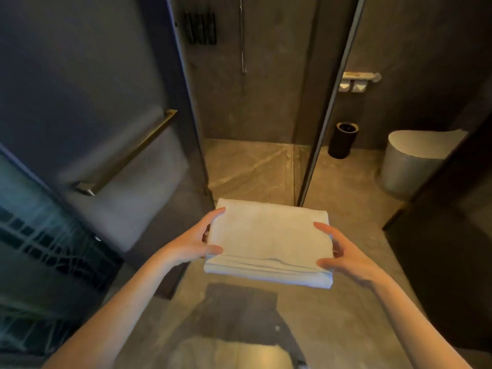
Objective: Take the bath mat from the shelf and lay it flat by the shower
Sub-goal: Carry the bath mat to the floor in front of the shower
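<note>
A white bath mat [269, 242], folded into a thick rectangle, is held level above the floor in front of me. My left hand [195, 242] grips its left edge, thumb on top and fingers underneath. My right hand [343, 255] grips its right edge the same way. Just beyond the mat lies the shower floor [247, 166], seen through the doorway of the stall. The shelf is not in view.
An open glass shower door [106, 129] with a brass handle [127, 155] stands at the left. A glass partition edge [327, 115] rises at the right of the stall. Beyond it are a black bin [342, 141], a toilet [415, 161] and paper holders [354, 82]. Grey floor [332, 315] lies below.
</note>
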Motion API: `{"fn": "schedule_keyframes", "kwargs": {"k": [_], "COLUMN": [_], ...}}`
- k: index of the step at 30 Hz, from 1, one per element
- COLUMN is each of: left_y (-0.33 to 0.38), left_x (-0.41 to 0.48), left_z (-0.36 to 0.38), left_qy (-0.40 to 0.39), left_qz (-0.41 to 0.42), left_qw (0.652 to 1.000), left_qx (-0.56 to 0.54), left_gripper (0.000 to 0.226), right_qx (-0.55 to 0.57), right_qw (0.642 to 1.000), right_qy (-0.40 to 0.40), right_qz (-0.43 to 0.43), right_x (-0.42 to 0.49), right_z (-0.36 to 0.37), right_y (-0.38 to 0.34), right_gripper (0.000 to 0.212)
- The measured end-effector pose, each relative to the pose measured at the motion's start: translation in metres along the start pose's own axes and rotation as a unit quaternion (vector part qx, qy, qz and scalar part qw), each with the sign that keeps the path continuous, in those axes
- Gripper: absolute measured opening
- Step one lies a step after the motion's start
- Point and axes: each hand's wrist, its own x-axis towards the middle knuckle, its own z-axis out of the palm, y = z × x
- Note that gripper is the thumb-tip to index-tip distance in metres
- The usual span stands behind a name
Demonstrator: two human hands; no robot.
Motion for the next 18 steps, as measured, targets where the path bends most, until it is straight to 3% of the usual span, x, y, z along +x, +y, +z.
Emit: {"fn": "schedule_keyframes", "kwargs": {"k": [8,18], "left_y": [-0.041,-0.077], "left_x": [0.006,0.087], "left_z": [-0.055,-0.090], "left_qy": [0.029,0.029], "left_qz": [-0.036,-0.083], "left_qw": [0.997,0.993], "left_qx": [-0.058,-0.085], "left_gripper": [0.090,0.090], "right_qx": [-0.038,-0.020], "right_qw": [0.999,0.999], "right_qy": [-0.027,-0.045], "right_qz": [0.008,0.012], "right_x": [0.067,0.168], "right_z": [0.041,0.031], "right_y": [-0.024,-0.012], "right_gripper": [0.079,0.078]}}
